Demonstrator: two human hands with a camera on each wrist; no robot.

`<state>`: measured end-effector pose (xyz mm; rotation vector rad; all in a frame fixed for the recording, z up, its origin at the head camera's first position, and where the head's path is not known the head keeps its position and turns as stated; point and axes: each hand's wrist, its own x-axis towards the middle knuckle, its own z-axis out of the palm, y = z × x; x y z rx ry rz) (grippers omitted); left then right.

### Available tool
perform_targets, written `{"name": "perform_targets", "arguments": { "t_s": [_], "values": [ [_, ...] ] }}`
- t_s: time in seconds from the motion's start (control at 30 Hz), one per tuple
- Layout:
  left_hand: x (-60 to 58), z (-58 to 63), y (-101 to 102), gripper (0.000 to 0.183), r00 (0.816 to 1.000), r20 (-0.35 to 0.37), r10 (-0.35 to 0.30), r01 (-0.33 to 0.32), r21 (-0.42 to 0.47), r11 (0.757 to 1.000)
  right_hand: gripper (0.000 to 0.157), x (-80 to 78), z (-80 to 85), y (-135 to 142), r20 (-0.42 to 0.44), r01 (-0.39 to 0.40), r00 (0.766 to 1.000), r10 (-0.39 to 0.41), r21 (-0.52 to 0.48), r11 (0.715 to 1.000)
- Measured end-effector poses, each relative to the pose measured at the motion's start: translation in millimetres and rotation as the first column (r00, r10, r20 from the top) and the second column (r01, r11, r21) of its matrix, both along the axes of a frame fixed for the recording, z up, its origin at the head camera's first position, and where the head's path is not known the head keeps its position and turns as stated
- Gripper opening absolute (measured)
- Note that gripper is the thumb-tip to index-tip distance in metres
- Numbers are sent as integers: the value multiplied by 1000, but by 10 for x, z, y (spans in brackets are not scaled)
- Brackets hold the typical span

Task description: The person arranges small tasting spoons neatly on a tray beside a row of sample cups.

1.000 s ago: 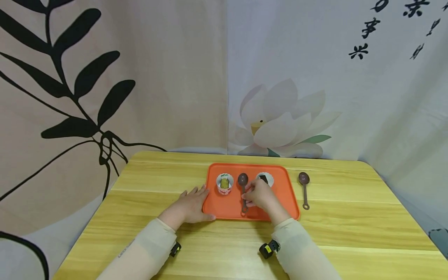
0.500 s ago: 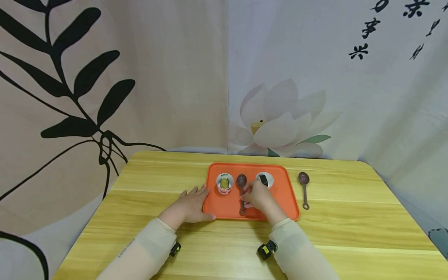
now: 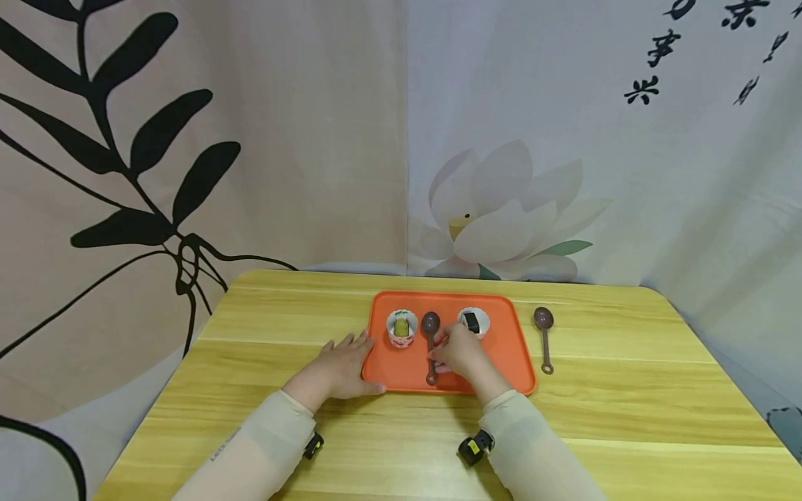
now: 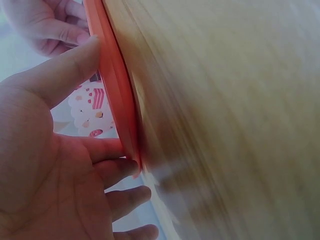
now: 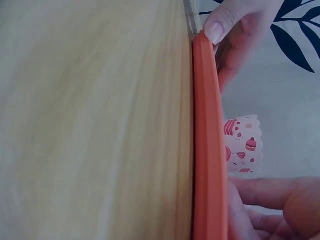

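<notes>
My left hand (image 3: 340, 365) rests at the near left corner of an orange tray (image 3: 510, 348), fingers extended along its left side and thumb on its front edge. With its fingers bent, my right hand (image 3: 465, 351) pinches the handle of a brown spoon (image 3: 429, 323), which lies lengthwise on the tray's middle, bowl away from me. Left of the spoon stands a patterned paper cup (image 3: 402, 342) with a yellow-green piece (image 3: 402, 326) inside. Behind my right hand is a second paper cup (image 3: 484, 320), partly hidden, holding a black-and-white piece (image 3: 472, 322).
Another brown spoon (image 3: 544, 330) lies on the wooden table (image 3: 626, 390), right of the tray. A curtain (image 3: 351, 139) printed with leaves, a flower and characters hangs behind the table's far edge.
My right hand has shifted slightly left, sliding the spoon a little left on the tray, and more of the black-and-white piece shows. The left hand and tray stay put.
</notes>
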<state>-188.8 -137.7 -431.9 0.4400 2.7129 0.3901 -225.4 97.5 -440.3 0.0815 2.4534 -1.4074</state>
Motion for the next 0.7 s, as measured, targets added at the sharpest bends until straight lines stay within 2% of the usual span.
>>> {"name": "perform_targets", "arguments": {
  "t_s": [0.7],
  "values": [
    [7,23,14,98,1000,1,3,-3,1,1000,18,-5,-9,1,10,6,1000,-5,-31,1000]
  ]
}}
